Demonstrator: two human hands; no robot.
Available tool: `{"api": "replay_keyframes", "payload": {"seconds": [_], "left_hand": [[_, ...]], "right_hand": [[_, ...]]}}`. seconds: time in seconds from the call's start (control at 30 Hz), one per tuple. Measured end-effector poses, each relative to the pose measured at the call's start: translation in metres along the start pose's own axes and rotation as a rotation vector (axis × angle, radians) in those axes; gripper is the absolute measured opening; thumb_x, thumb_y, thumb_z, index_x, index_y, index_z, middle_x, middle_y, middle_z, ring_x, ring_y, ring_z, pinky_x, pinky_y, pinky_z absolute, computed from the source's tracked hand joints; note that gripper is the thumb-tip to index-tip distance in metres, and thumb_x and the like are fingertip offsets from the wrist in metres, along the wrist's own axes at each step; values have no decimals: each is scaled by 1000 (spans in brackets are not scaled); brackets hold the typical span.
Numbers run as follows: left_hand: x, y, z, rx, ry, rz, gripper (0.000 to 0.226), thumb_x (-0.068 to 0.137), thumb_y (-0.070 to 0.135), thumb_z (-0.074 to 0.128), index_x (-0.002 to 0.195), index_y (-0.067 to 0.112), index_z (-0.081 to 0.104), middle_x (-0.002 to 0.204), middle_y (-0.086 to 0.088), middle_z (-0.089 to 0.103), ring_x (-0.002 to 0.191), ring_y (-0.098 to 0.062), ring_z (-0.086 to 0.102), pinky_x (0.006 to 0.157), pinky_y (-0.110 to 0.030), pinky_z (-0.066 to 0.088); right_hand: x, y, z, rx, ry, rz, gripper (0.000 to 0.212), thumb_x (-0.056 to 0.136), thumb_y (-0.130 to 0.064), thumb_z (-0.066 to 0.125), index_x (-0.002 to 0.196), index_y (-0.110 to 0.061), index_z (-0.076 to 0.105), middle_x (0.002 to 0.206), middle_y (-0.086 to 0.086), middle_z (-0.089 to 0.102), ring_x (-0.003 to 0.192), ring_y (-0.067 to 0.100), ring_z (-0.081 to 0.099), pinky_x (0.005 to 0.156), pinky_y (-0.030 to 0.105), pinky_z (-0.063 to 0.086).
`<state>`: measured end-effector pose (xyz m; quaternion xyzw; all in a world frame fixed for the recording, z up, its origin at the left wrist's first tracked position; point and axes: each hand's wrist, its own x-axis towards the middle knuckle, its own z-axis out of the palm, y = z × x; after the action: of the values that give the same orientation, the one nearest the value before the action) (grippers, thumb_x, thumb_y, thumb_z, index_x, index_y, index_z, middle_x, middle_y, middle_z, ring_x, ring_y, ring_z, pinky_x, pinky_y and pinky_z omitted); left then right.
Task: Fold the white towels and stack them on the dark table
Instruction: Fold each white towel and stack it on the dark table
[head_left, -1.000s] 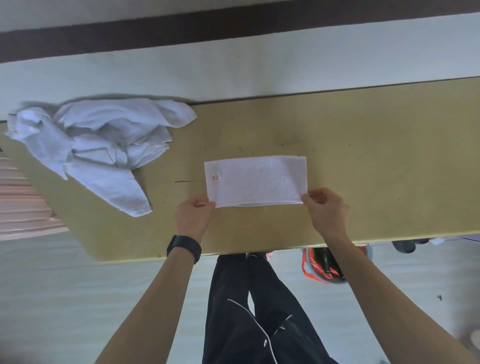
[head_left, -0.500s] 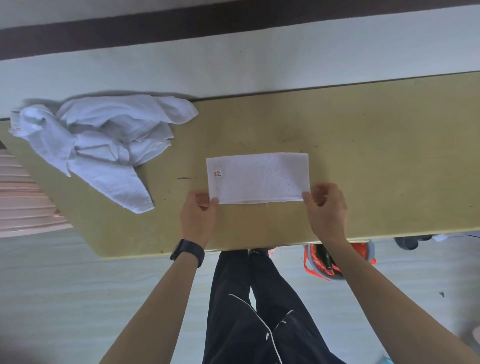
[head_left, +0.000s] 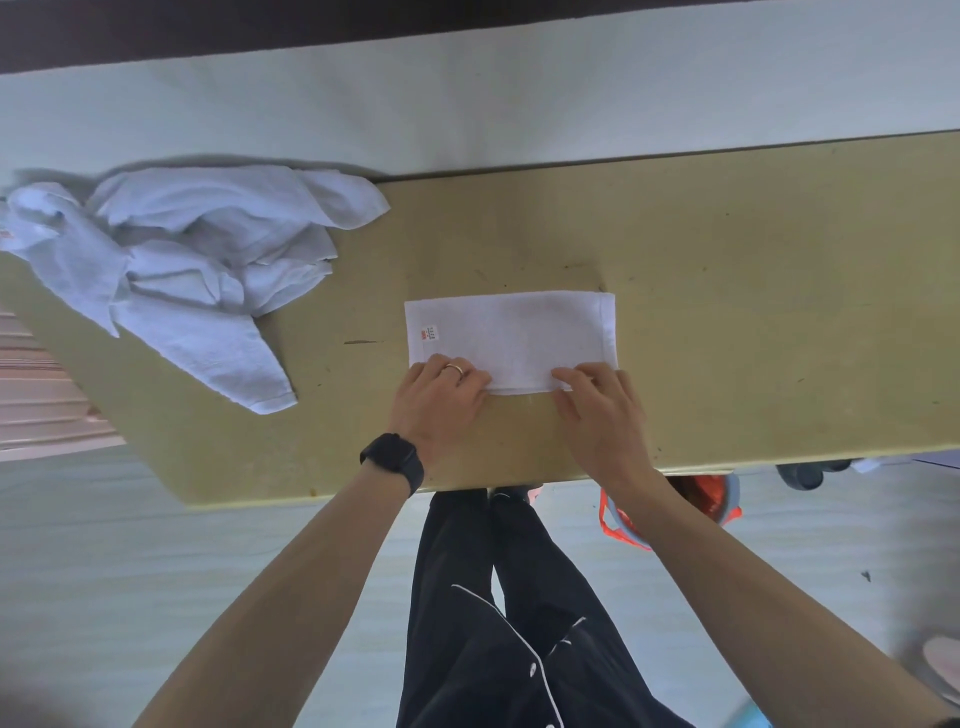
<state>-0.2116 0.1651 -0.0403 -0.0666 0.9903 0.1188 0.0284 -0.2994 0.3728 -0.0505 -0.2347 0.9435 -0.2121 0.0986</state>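
We note a long olive-yellow flat tabletop (head_left: 727, 312) with a crumpled heap of loose white towels (head_left: 197, 260) at its far left, well apart, which we judge keeps the middle free for folding. Near centre lies the flat folded white rectangular towel (head_left: 519, 332), close to the near edge for easy reach. The left hand (head_left: 441, 400) and right hand (head_left: 597, 410) rest palm-down, fingers fairly straight, on its near corners, gripping nothing visible, likely pressing the layers square.

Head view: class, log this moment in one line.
left hand: presses folded white rectangular towel | right hand: presses its near edge | crumpled white towel pile: unfolded
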Motion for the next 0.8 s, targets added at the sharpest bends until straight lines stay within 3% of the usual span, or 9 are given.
{"api": "replay_keyframes", "payload": {"seconds": [0.13,0.23,0.3,0.4,0.47,0.5,0.57,0.67,0.8], "left_hand": [[6,-2,1,-6,-2,-2,6,85,20,71,84,15,75,82,-4,71,76,-31,64,64,-35,54],[6,-3,-3,-71,-26,6,31,90,30,48,83,15,75,81,-2,72,74,-29,64,65,-35,55],[6,-6,-6,-86,-35,22,34,90,32,46,82,16,75,79,-1,72,72,-28,65,66,-34,55],[5,-12,-3,-5,-21,93,27,91,29,52,80,18,74,78,-1,72,70,-27,64,68,-35,55],[2,-16,0,102,-33,168,6,84,19,70,79,19,72,79,-1,71,70,-27,63,70,-35,53],[0,-17,0,162,-34,204,8,79,11,74,79,19,71,79,-1,70,70,-27,63,72,-35,52],[-3,-18,1,282,5,293,23,75,-3,63,81,18,70,80,-1,69,71,-26,62,76,-36,51],[-5,-16,-3,339,38,345,37,80,-7,43,85,17,70,80,0,69,71,-24,62,76,-36,51],[-8,-21,-8,337,28,398,45,85,-7,37,93,18,73,81,1,70,72,-24,62,73,-35,52]], "right_hand": [[5,-4,-1,11,-70,91,14,94,-28,64,105,-29,72,108,-7,62,97,22,54,72,34,51],[6,-6,0,45,-56,126,11,94,-31,63,101,-29,72,106,-8,62,96,21,54,72,34,51],[5,-5,1,64,-14,115,10,94,-30,64,98,-28,73,103,-6,63,93,23,56,72,36,53],[1,1,3,49,33,15,8,94,-25,66,97,-24,74,102,-4,64,89,25,56,72,37,50],[-4,7,4,8,58,-67,5,92,-22,69,94,-22,73,100,-4,64,88,25,54,71,38,48],[-5,9,4,-18,74,-105,3,91,-21,71,92,-22,73,98,-4,64,87,25,54,70,38,47],[-7,14,5,-61,100,-160,4,89,-19,74,90,-22,73,95,-4,64,85,26,54,68,37,44],[-7,16,7,-103,123,-213,8,85,-16,77,89,-22,73,93,-4,65,83,27,55,66,35,41],[-6,19,5,-118,180,-268,10,85,-16,78,90,-24,75,93,-7,68,84,25,58,69,36,42]]}}
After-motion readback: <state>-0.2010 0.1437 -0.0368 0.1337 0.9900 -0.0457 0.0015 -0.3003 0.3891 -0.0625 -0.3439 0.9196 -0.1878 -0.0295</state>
